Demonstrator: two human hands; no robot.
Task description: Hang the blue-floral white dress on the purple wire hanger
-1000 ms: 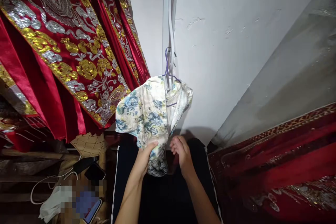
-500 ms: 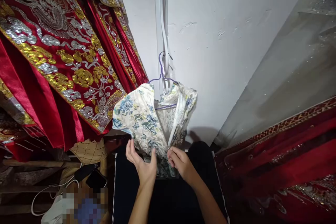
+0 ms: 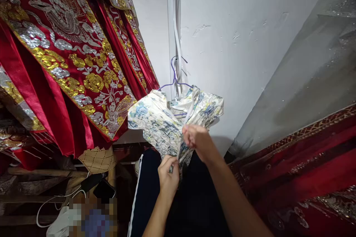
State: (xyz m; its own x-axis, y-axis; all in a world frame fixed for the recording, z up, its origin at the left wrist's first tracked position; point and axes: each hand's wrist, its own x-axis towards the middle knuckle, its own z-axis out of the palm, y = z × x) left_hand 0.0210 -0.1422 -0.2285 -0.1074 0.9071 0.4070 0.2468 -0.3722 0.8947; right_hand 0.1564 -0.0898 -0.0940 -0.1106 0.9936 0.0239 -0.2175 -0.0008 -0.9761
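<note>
A short-sleeved floral dress [image 3: 161, 129], cream with blue and yellow flowers, hangs on a purple wire hanger [image 3: 174, 77]. Low on its opening, my left hand [image 3: 169, 174] pinches the fabric edge between thumb and fingers. Higher up, my right hand [image 3: 198, 140] is closed in a pinch at the seam, just under the V of the neck; whatever small part sits in its fingertips is hidden. Between my two hands the seam's edges lie together, while above my right hand the opening spreads apart. The dress's lower end is lost in shadow by my legs.
The hanger hooks onto a white strip [image 3: 174, 26] on the wall. Red embroidered clothing [image 3: 94, 81] hangs close by on the left, with more red fabric [image 3: 306, 170] on the right. A phone [image 3: 104, 191] and a white cable [image 3: 41, 211] lie at lower left.
My right hand has moved up along the opening, which is now closed below it. My left hand has shifted right and gone from spread fingers to pinching the dress.
</note>
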